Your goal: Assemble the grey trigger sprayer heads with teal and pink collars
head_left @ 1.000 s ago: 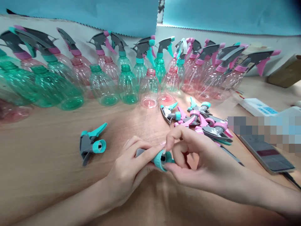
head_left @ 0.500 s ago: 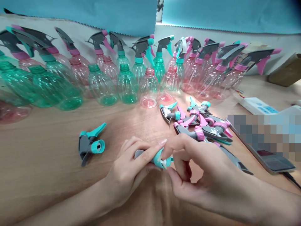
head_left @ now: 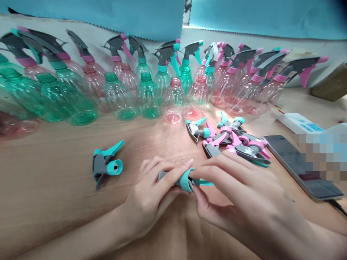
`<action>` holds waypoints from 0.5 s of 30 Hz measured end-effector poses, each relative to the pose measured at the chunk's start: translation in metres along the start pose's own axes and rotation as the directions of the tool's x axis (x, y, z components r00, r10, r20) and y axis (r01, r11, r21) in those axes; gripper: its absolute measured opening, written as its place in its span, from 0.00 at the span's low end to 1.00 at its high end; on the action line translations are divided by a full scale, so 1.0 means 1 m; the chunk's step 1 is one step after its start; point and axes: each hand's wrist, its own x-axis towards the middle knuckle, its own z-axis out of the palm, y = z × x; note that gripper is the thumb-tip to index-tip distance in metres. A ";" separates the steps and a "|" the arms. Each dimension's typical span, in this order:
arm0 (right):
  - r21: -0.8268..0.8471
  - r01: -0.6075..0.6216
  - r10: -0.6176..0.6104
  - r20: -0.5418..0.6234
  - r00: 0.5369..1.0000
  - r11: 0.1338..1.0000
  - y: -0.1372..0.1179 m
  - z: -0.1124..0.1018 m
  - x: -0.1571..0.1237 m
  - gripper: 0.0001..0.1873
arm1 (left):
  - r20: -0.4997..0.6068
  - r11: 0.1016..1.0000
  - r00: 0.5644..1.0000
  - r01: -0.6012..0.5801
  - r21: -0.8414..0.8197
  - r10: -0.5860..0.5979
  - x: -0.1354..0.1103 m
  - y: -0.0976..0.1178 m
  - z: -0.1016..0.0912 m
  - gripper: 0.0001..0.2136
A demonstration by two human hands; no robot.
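My left hand [head_left: 153,187] is wrapped round a grey trigger spray head with a teal collar [head_left: 185,180], the collar's open end facing right. At that opening my right hand [head_left: 233,184] has its index fingertip and thumb on the rim, gripping the collar; whether something small lies between them is hidden. The head's teal trigger [head_left: 206,183] sticks out beneath the right fingers. Off to the left on the table lies another grey and teal spray head [head_left: 108,164]. Beyond my right hand is a pile of spray heads with pink and teal parts [head_left: 226,139].
Along the back stand several clear green bottles [head_left: 148,97] and pink bottles [head_left: 174,101], some open-necked, others fitted with spray heads [head_left: 166,54]. A phone [head_left: 300,166] on a cable lies at the right, near a white power strip [head_left: 303,122]. Blue cloth [head_left: 108,14] hangs behind.
My right fingers have shifted at the collar and straightened somewhat. A white bit seen at the collar's opening no longer shows, and the opening now looks dark. The left hand keeps its hold.
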 end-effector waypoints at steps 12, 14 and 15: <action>-0.047 0.080 -0.083 -0.063 0.995 0.996 -0.002 0.001 -0.012 0.07 | -0.018 0.999 0.999 0.049 0.006 -0.049 0.002 0.006 0.002 0.15; -0.045 0.075 -0.078 -0.069 0.995 0.996 -0.002 0.001 -0.012 0.07 | -0.013 0.997 0.997 0.075 -0.009 -0.075 0.002 0.006 0.002 0.15; -0.043 0.071 -0.074 -0.071 0.995 0.997 -0.002 0.000 -0.011 0.07 | -0.011 0.996 0.996 0.084 -0.015 -0.084 0.002 0.006 0.002 0.15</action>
